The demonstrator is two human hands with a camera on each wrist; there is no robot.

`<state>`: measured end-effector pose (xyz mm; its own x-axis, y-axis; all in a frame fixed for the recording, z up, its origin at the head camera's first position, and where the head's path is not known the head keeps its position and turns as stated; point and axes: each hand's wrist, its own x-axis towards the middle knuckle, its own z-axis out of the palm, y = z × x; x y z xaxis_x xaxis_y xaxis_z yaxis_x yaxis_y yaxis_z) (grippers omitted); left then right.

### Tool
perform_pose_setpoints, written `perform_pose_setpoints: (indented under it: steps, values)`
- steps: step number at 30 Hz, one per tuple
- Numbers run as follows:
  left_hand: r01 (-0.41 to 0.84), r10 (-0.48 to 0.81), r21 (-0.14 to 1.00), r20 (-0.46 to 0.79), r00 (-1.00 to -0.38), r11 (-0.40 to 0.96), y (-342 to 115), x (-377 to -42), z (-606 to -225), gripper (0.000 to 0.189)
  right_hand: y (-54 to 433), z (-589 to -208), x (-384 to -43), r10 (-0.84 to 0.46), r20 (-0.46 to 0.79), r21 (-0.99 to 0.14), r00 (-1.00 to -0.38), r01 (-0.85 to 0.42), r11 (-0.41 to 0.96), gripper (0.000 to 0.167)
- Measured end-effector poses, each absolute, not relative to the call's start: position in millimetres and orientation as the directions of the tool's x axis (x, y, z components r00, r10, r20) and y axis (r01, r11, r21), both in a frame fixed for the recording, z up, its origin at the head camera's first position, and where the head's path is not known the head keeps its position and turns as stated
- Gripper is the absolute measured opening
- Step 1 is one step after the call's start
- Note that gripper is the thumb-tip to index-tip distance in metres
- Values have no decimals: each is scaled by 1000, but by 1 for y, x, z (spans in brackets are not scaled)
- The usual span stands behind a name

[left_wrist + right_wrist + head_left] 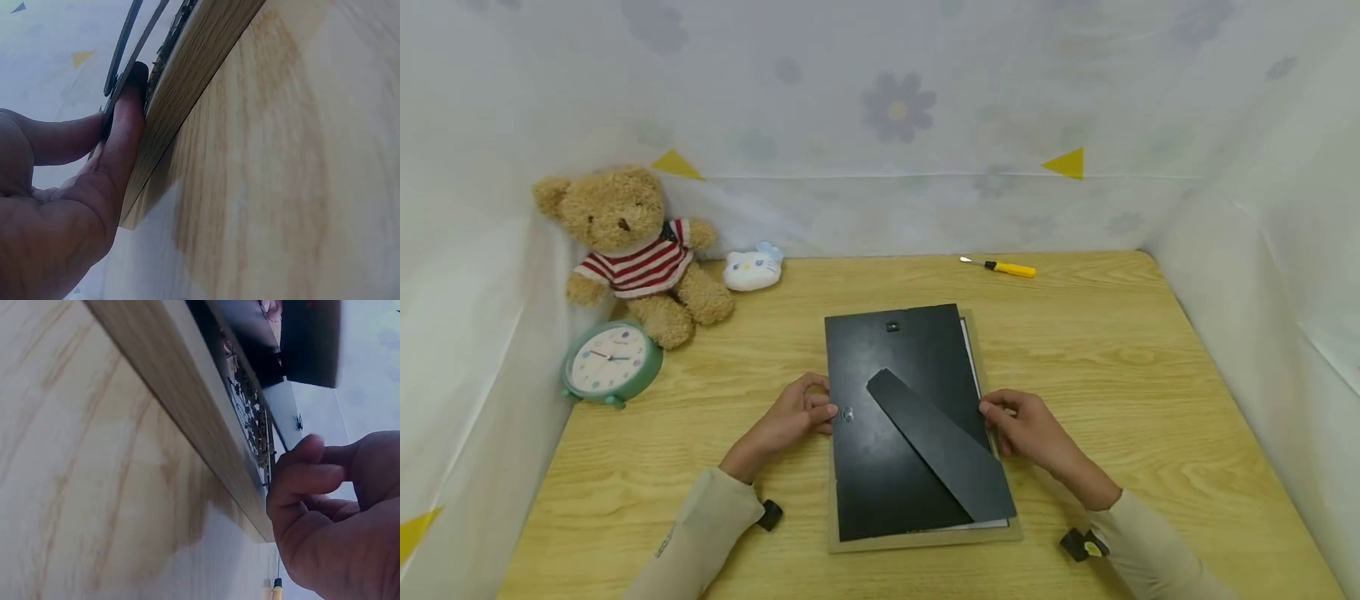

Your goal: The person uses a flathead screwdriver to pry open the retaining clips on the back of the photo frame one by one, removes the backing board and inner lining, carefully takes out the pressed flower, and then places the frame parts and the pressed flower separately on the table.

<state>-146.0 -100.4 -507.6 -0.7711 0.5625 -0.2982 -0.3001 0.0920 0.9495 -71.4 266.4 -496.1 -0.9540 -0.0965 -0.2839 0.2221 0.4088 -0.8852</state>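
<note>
A black picture frame backing board (872,475), with its stand leg (940,450) lying slantwise across it, sits over a wooden picture frame (865,547) lying on the table. The board is slightly askew, so a strip of the frame shows along the right and bottom. My left hand (790,421) pinches the board's left edge between thumb and fingers. In the left wrist view the board stands raised off the wooden rim (181,87), the index finger beneath it. My right hand (1030,429) pinches the right edge; its fingertips partly hide the contact in the right wrist view.
A teddy bear (643,267) in a striped shirt sits at the back left, beside a green alarm clock (610,362) and a small white plush cat head (754,268). A yellow-handled screwdriver (1011,269) lies near the table's back edge. Patterned white curtains surround the table.
</note>
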Motion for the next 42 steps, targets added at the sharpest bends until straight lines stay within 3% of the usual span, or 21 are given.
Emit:
perform_pose_setpoints:
  steps: [4,10,14,19,24,28,36,42]
  values:
    - [-283,557,952,-300,-774,119,-99,-145,-509,31,265,-497,-70,-94,-276,-899,-956,223,378,27]
    - [-204,519,948,-305,-798,243,-99,-141,-506,38,267,-498,-69,-108,-297,-936,-949,267,228,41]
    - [-29,538,942,-215,-815,333,-100,-136,-503,51,273,-499,-69,-99,-251,-963,-963,238,126,43]
    - [262,597,825,-110,-795,501,-101,-126,-501,97,291,-498,-72,-95,-201,-980,-975,200,22,43]
    - [440,695,668,-164,-700,601,-99,-118,-501,144,324,-493,-72,-26,-194,-981,-981,194,8,33]
    - [442,707,639,-235,-667,629,-98,-115,-498,153,367,-487,-73,45,-195,-980,-980,193,-53,16]
    - [437,705,630,-262,-659,642,-98,-115,-497,154,468,-489,-75,66,-219,-976,-974,217,-33,32]
    - [432,701,630,-264,-662,645,-101,-115,-500,155,502,-499,-70,71,-266,-964,-961,265,-24,33]
